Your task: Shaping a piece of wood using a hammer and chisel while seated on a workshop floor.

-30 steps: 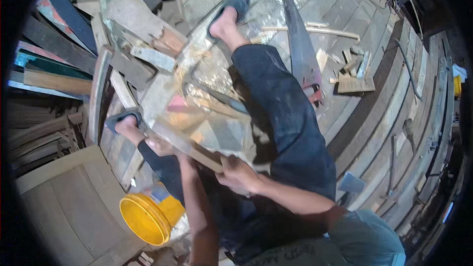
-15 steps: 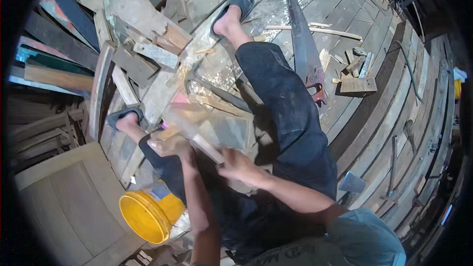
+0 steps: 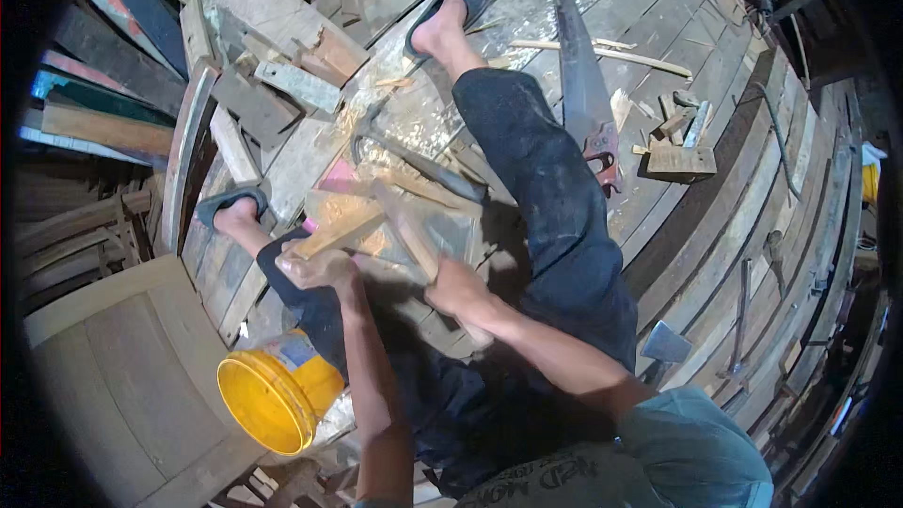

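My left hand (image 3: pixel 320 268) is closed around a short wooden stick (image 3: pixel 346 233), held slanting over the floor between my legs. In my right hand (image 3: pixel 461 293) is a long tool with a pale wooden handle (image 3: pixel 478 333) sticking out below the fist. Its far part (image 3: pixel 403 218) is smeared by motion, so its kind is unclear; it slants close beside the stick's far end. Pale wood shavings (image 3: pixel 339 209) lie beneath and beyond the stick. A claw hammer (image 3: pixel 414 162) rests on the floor just past them.
A handsaw (image 3: pixel 583 85) with a red handle lies right of my right leg, near a small wood block (image 3: pixel 681 162). A yellow bucket (image 3: pixel 306 386) sits tipped by my left thigh. Scrap boards (image 3: pixel 282 14) pile up far left. Stacked planks (image 3: pixel 743 207) line the right.
My right hand has shifted slightly right, and the tool has swung away from the stick, its handle end now showing below the fist. My left hand keeps its hold with little movement.
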The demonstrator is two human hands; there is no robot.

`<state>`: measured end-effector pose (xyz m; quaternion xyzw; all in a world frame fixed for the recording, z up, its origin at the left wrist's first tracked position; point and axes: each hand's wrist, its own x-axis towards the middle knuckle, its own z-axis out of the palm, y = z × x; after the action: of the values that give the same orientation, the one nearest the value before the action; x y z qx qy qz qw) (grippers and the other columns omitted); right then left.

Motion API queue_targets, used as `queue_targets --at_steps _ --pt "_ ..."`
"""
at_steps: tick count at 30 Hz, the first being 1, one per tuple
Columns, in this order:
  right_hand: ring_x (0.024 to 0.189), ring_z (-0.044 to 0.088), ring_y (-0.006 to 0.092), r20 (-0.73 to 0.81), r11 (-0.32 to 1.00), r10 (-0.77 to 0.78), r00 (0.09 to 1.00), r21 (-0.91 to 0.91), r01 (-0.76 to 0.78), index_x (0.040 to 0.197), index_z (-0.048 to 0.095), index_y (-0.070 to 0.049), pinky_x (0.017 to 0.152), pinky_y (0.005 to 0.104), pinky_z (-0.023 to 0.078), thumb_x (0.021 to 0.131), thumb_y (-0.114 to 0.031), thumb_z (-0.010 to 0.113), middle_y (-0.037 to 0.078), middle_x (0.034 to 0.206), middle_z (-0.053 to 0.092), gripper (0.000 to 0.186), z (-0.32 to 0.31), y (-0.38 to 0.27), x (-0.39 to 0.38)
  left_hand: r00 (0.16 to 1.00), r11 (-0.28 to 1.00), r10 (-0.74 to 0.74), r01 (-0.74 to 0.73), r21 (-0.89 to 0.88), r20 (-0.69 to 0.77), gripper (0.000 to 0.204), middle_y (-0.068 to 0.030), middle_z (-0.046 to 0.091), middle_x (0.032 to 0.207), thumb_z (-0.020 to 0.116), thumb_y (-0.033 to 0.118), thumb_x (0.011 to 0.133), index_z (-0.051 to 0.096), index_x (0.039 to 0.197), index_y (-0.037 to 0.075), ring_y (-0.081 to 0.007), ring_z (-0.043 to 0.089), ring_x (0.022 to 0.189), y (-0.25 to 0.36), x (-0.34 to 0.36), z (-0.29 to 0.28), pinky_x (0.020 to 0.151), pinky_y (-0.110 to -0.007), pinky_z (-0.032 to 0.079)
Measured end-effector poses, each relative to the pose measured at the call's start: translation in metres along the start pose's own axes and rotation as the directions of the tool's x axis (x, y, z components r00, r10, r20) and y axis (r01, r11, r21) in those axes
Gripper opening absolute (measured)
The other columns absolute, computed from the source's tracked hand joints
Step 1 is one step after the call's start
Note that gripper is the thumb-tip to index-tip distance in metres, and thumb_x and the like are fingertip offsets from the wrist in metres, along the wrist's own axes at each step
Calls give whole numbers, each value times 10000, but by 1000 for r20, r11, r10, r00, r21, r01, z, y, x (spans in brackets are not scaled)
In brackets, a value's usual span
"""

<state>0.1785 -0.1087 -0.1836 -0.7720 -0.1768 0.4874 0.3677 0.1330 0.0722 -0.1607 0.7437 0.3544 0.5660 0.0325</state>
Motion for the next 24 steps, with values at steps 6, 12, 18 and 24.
queue_targets --at_steps 6,12,18,24 --pt "831 652 409 -8 999 3 1000 -52 -3 1107 547 82 748 457 521 729 -109 628 284 856 649 432 -12 5 8 1000 999 23 -23 33 13 402 -114 502 751 350 338 942 496 803 -10 -250 509 662 11 5 5 592 -358 416" --pt "819 638 439 66 965 -258 964 -26 260 1057 534 124 758 463 515 722 -109 638 312 812 627 421 -9 -32 -37 999 995 44 -45 85 15 402 -114 506 754 351 339 942 499 808 -11 -250 512 665 6 8 -9 593 -357 417" --pt "902 635 397 80 969 -243 967 -28 246 1026 537 87 830 448 509 719 -127 668 301 938 622 396 0 -30 -30 998 991 63 -64 121 11 403 -114 509 757 352 340 943 502 814 -11 -249 514 667 -4 9 -15 595 -357 418" --pt "906 627 451 19 997 43 999 66 -44 1164 548 24 784 455 523 709 -76 615 326 922 620 470 -9 -5 4 997 991 64 -69 111 52 403 -114 513 761 353 341 943 504 819 -12 -249 517 670 9 3 -13 596 -356 420"
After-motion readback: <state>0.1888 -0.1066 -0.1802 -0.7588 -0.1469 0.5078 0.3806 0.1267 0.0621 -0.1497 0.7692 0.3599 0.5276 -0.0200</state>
